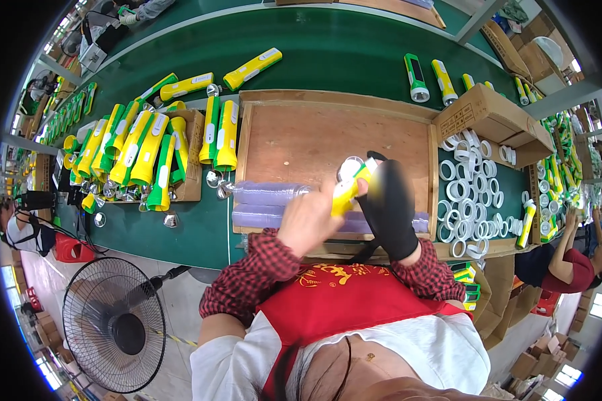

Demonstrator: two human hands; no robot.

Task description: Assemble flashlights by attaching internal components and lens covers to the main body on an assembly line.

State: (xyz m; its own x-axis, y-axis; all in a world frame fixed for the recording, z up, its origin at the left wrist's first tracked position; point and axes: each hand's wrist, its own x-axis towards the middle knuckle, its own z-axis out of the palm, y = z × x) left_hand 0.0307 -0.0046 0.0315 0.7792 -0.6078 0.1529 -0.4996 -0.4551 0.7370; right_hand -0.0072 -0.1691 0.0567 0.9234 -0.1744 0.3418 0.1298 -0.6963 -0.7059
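Over the wooden tray, I hold a yellow flashlight (346, 194) tilted, its head end pointing up and away from me. My bare left hand (308, 219) is closed around the yellow body. My right hand (389, 208), in a black glove, is closed against the flashlight's other side near the head; motion blurs part of it. A round part with a white rim (350, 168) shows at the head end; whether it is fixed on is hard to tell. Rolls of clear lilac plastic (264, 216) lie in the tray beneath my hands.
The shallow wooden tray (301, 134) sits on the green bench. Yellow and green flashlight bodies (140, 147) with dangling reflectors fill a box at left. White rings (458, 190) spread at right beside a cardboard box (481, 110). A fan (128, 333) stands at lower left; co-workers sit on both sides.
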